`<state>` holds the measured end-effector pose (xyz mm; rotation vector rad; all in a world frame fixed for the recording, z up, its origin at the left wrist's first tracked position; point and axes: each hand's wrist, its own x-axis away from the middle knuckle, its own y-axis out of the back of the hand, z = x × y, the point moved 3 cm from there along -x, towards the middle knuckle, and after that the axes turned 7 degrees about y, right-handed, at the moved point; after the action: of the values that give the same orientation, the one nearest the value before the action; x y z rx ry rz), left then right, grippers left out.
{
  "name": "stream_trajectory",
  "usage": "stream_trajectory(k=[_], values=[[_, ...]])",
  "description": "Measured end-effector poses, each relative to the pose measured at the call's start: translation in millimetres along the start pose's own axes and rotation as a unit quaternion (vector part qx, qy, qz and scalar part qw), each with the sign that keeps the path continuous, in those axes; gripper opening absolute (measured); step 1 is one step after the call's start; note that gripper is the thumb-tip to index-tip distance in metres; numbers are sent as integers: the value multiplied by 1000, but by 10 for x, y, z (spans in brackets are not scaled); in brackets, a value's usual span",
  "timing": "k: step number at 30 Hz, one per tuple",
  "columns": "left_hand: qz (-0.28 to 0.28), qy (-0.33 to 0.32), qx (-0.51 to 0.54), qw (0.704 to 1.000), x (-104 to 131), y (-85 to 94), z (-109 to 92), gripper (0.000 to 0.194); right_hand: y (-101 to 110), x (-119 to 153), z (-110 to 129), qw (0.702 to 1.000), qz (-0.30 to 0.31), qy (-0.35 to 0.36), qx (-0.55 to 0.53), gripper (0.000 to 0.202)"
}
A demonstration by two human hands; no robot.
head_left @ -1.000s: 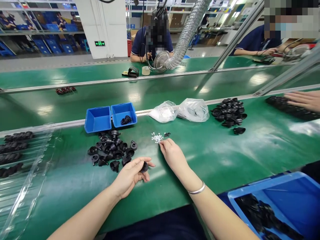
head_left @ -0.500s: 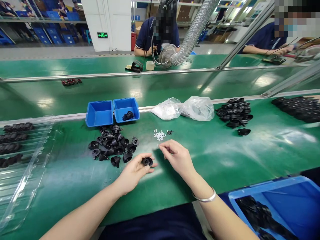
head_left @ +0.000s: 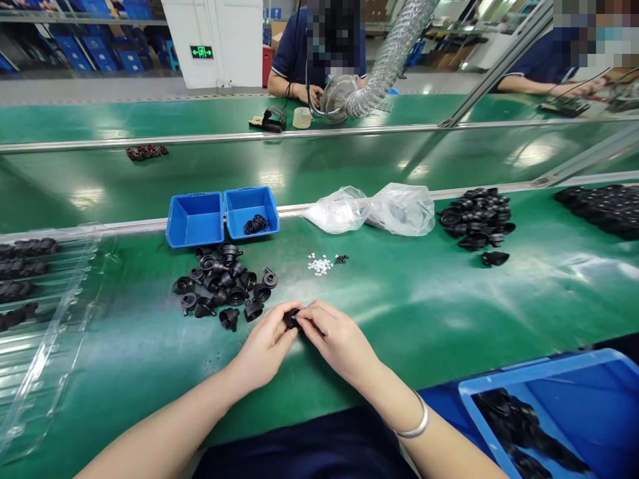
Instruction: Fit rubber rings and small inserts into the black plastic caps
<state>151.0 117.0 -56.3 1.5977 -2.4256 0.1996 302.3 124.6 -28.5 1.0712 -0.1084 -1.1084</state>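
Note:
My left hand (head_left: 267,346) is closed around a round, hollow black plastic cap (head_left: 290,319), held over the green table. My right hand (head_left: 337,339) meets it there, thumb and forefinger pinched at the cap's opening. A tiny pale piece is just visible at those fingertips; the fingers cover most of it. Beyond the hands lie a small heap of white plastic pieces (head_left: 320,265) and, beside it, a cluster of tiny black pieces (head_left: 341,259). To the left of my left hand spreads a pile of similar black caps (head_left: 227,283).
Two blue bins (head_left: 196,219) stand at the back, the right one holding black rings (head_left: 256,225). Plastic bags (head_left: 399,209) lie beside them. More black parts (head_left: 476,219) are piled right. A clear tray (head_left: 54,359) is at left, a blue crate (head_left: 589,392) at lower right. Co-workers sit opposite.
My right hand has moved left and down, bringing its pinched white piece to the black cap. The left hand's fingers have curled in around the cap. The view has tilted slightly downward.

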Motion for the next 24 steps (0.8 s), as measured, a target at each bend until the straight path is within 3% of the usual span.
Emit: stream_trajectory(k=[7,13,16,20,22,24], values=[[-17,-29,-63,997,11,10,32,45,-65,12,119,987,43,30,152,20],[-20,-24,-122,992,10,26,34,49,-109,-31,152,982,72,44,169,25],[-23,-10,-65,998,-16,18,46,49,-6,-104,125,990,60,51,120,27],[9,53,122,991,-46,-38,9,50,335,-190,-227,999,-20,-28,32,18],[14,79,167,983,-44,-54,-40,52,502,-182,-525,989,-66,-105,81,17],[12,90,174,981,-36,-55,-83,53,578,-157,-805,977,-65,-152,133,17]])
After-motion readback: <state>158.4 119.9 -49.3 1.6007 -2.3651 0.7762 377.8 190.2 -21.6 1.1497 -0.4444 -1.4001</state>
